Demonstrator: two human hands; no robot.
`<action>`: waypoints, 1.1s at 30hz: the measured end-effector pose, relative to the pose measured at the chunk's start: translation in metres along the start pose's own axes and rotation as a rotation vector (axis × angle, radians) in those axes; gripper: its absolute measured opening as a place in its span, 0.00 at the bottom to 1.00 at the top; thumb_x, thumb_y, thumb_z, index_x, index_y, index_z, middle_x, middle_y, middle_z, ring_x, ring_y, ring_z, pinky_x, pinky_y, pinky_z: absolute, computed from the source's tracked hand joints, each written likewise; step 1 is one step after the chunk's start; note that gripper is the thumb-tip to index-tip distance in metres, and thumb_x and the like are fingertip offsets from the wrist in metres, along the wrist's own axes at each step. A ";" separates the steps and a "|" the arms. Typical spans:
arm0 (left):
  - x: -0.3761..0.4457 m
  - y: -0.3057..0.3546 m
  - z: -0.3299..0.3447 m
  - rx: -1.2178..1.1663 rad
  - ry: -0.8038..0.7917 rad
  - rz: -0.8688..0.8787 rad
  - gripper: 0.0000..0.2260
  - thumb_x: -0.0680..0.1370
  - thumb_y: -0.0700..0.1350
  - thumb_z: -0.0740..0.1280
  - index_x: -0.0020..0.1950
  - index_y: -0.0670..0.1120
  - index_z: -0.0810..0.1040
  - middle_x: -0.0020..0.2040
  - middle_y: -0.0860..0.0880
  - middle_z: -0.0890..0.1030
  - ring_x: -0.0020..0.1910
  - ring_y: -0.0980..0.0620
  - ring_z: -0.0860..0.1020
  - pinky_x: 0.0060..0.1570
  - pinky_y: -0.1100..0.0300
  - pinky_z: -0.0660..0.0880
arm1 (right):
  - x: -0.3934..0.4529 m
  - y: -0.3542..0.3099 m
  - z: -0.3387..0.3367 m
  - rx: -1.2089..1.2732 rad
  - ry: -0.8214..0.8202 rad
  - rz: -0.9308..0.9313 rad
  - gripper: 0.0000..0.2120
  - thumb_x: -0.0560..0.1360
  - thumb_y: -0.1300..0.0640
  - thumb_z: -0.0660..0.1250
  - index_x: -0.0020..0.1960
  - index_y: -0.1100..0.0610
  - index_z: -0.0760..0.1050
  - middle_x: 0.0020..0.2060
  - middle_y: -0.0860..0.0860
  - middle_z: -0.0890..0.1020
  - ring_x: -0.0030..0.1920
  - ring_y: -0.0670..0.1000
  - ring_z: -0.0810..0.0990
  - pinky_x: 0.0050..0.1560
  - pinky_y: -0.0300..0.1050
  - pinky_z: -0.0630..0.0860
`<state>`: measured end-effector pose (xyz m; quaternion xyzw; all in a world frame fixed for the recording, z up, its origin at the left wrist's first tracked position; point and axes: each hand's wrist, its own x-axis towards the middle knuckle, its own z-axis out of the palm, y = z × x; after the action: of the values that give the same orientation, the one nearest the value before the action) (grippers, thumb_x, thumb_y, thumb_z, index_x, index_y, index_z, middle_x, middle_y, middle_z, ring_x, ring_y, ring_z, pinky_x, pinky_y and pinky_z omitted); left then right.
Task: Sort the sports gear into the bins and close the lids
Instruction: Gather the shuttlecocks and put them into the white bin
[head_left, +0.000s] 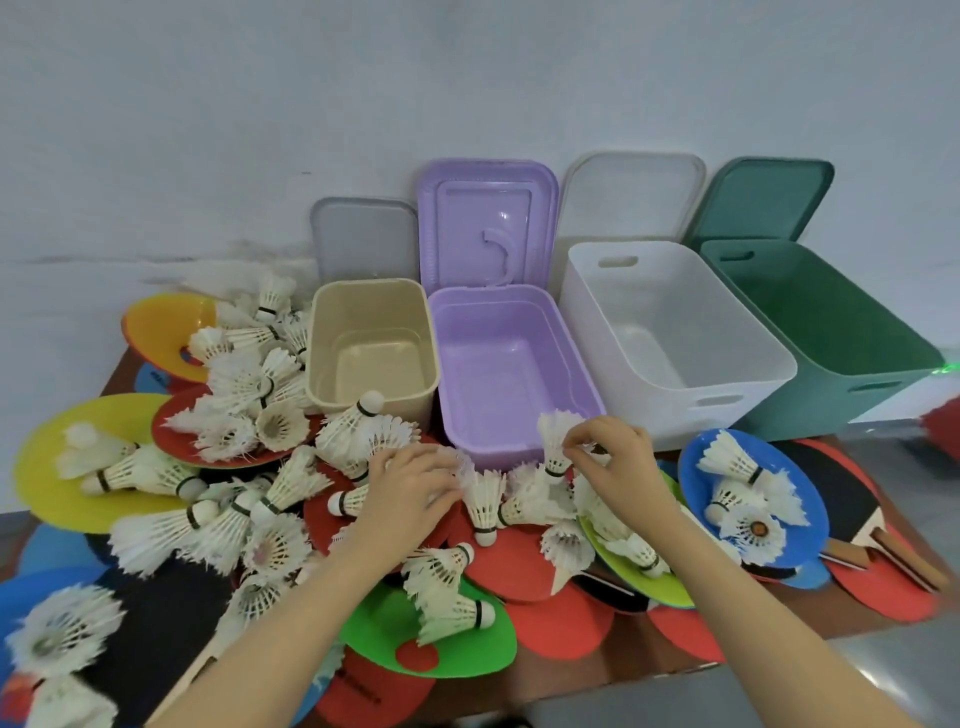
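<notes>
A shuttlecock (555, 441) stands feathers-up in the pinch of the right hand (618, 462), lifted just in front of the purple bin (519, 374) near its front rim. The left hand (410, 488) curls over another shuttlecock (460, 467) in the pile; its grip looks closed on the feathers, though blur hides the fingertips. Four bins stand open in a row: beige bin (371, 343), purple, white bin (670, 332), green bin (831, 332), all with nothing in them, lids (488, 223) leaning against the wall. Shuttlecocks, coloured discs (67, 467) and paddles (857, 499) lie heaped across the worktop (623, 660). Pinched feathers may crush or slip, and dragging a hand through the heap could knock loose shuttlecocks off the edge.
</notes>
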<state>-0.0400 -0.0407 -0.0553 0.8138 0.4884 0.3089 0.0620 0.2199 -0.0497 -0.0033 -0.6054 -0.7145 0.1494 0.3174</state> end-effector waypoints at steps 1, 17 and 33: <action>0.003 0.003 -0.002 -0.044 0.030 -0.005 0.11 0.71 0.56 0.62 0.37 0.55 0.83 0.48 0.58 0.82 0.55 0.60 0.71 0.55 0.60 0.55 | 0.002 0.000 -0.004 0.014 0.008 -0.016 0.07 0.72 0.61 0.70 0.41 0.49 0.77 0.39 0.42 0.80 0.44 0.46 0.77 0.55 0.48 0.66; 0.185 0.106 0.025 -0.203 0.224 0.233 0.10 0.75 0.47 0.65 0.44 0.43 0.83 0.52 0.45 0.82 0.50 0.45 0.79 0.47 0.48 0.76 | 0.074 0.057 -0.126 -0.024 0.359 -0.106 0.06 0.70 0.66 0.72 0.41 0.56 0.79 0.38 0.39 0.75 0.42 0.43 0.74 0.50 0.48 0.69; 0.258 0.168 0.108 0.112 -0.117 -0.060 0.19 0.79 0.48 0.62 0.69 0.45 0.70 0.69 0.46 0.70 0.68 0.45 0.66 0.64 0.53 0.61 | 0.119 0.185 -0.153 -0.146 0.079 -0.146 0.09 0.74 0.58 0.68 0.54 0.57 0.79 0.47 0.51 0.81 0.48 0.54 0.78 0.50 0.47 0.74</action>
<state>0.2332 0.1094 0.0398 0.8177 0.5245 0.2311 0.0538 0.4520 0.0793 0.0337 -0.5786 -0.7526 0.0496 0.3103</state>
